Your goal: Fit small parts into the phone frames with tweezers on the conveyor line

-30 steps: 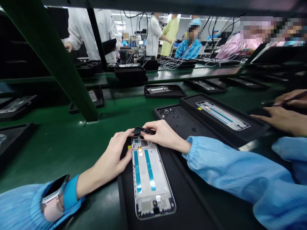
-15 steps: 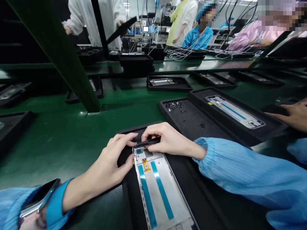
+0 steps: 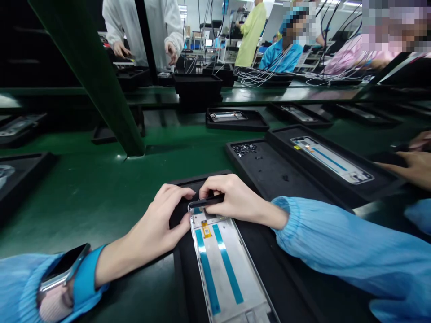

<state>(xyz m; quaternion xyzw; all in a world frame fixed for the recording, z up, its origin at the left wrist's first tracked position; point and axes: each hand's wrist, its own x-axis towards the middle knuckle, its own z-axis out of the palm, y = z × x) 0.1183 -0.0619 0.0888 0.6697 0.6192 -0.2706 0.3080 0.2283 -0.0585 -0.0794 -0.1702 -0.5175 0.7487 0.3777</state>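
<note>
A silver phone frame (image 3: 226,264) with two blue strips and an orange flex cable (image 3: 206,229) lies in a black foam tray (image 3: 279,278) before me. My right hand (image 3: 232,195) pinches black tweezers (image 3: 210,200), their tip at the frame's top left corner. Whatever is at that tip is too small to make out. My left hand (image 3: 164,215) curves round the same corner, thumb on the left edge and fingers bent above the top edge, steadying the frame. The right hand covers part of the frame's top end.
A tray with small black parts (image 3: 244,149) sits beyond my right hand. Beside it, another tray holds a second phone frame (image 3: 333,159). A green post (image 3: 101,103) slants down at left. Another person's hand (image 3: 415,166) is at the right edge; more trays line the back.
The view has shifted slightly. My left fingers have drawn a little closer around the corner; the tweezers stay at the frame's top. Across the bench, a white-sleeved person has lowered a dark flat object out of view.
</note>
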